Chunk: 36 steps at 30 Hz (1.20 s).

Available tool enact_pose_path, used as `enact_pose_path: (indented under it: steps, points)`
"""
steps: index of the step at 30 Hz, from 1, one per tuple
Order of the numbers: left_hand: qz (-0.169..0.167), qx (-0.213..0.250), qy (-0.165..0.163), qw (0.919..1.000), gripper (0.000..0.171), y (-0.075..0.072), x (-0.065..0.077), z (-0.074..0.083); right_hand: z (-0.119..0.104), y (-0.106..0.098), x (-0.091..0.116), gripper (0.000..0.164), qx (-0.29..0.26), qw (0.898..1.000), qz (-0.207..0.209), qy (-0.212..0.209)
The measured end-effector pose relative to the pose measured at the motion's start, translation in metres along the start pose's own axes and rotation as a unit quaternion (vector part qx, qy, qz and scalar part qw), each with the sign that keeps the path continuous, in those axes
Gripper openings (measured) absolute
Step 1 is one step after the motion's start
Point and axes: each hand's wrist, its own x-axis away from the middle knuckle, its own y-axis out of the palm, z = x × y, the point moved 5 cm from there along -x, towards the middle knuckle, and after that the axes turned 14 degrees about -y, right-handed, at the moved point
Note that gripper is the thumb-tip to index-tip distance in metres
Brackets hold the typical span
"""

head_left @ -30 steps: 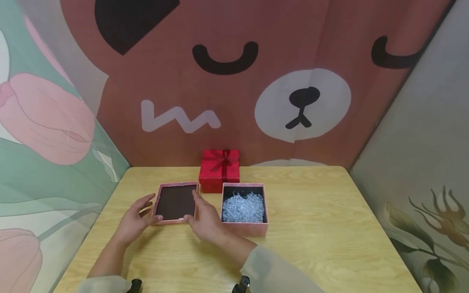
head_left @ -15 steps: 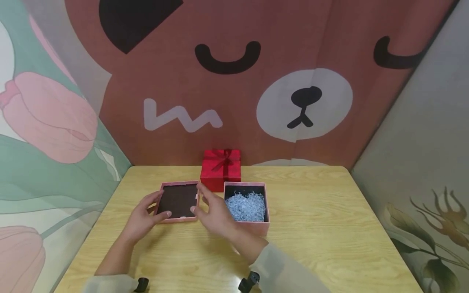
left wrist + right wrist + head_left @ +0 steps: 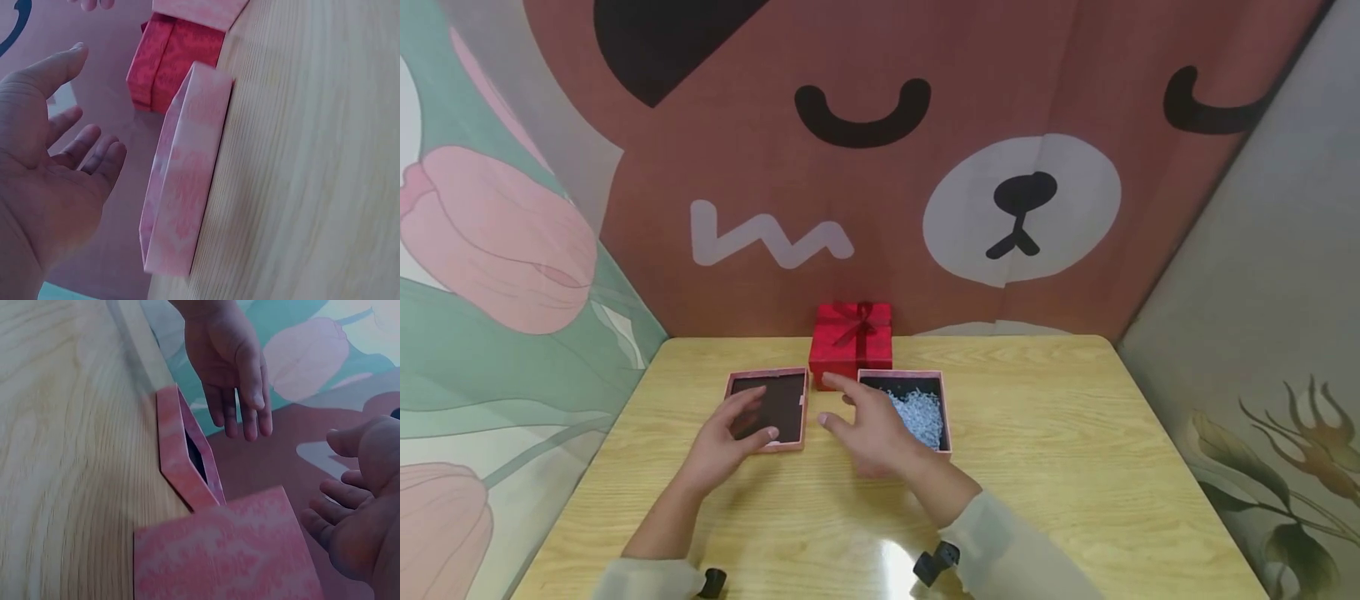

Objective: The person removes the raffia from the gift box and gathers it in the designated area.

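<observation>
My left hand [image 3: 718, 446] hovers with relaxed fingers over the pink box lid [image 3: 805, 417], which lies upturned with its dark inside facing up. In the left wrist view that hand stands apart from the lid's pink side wall [image 3: 190, 175]. Nothing is in my right hand [image 3: 872, 425], held loosely spread above the left part of the pink box [image 3: 947, 417]. Light blue shredded paper [image 3: 921, 417] fills the box's dark inside, partly hidden by the hand. Seen from the right wrist, the pink box's outer wall [image 3: 222, 550] stands below the fingers.
Behind the lid and the pink box stands a red gift box [image 3: 842, 333] with a dark red ribbon bow. All rest on a light wooden table [image 3: 1037, 467]. A bear-print curtain [image 3: 737, 150] hangs along the table's back edge.
Both hands have let go of the upturned lid and lifted off. They have shifted right, the right hand now over the pink box. The lid lies in nearly the same spot.
</observation>
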Motion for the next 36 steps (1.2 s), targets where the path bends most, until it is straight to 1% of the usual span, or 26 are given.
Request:
enact_pose_path:
  steps: [5,10,14,18,22,26,30,33,36]
  points:
    - [-0.016,0.017,0.010,0.9997,0.070,0.014,0.000,0.008,0.008,-0.013,0.005,0.062,0.025,1.000,-0.006,-0.003]
    - [-0.027,0.031,0.009,0.9991,0.070,0.026,0.001,0.015,0.016,-0.025,0.009,0.067,0.046,0.999,-0.013,0.004]
    - [-0.041,0.047,0.016,0.9979,0.068,0.035,0.001,0.021,0.019,-0.034,0.010,0.071,0.058,0.998,-0.013,-0.004]
    - [-0.051,0.052,0.022,0.9971,0.068,0.044,0.000,0.024,0.022,-0.043,0.013,0.073,0.083,0.996,-0.015,-0.011]
    - [-0.059,0.054,0.031,0.9963,0.068,0.053,0.001,0.028,0.025,-0.050,0.015,0.076,0.111,0.993,-0.017,-0.016]
    - [-0.075,0.064,0.033,0.9946,0.069,0.062,0.001,0.033,0.031,-0.056,0.017,0.079,0.136,0.991,-0.020,0.000]
    - [-0.089,0.071,0.034,0.9929,0.070,0.072,0.001,0.037,0.037,-0.060,0.019,0.074,0.156,0.987,-0.025,0.014]
    - [-0.098,0.077,0.036,0.9915,0.070,0.079,0.001,0.039,0.041,-0.062,0.020,0.072,0.166,0.985,-0.032,0.012]
    - [-0.107,0.082,0.032,0.9903,0.070,0.087,0.001,0.040,0.044,-0.065,0.022,0.076,0.172,0.984,-0.043,0.006]
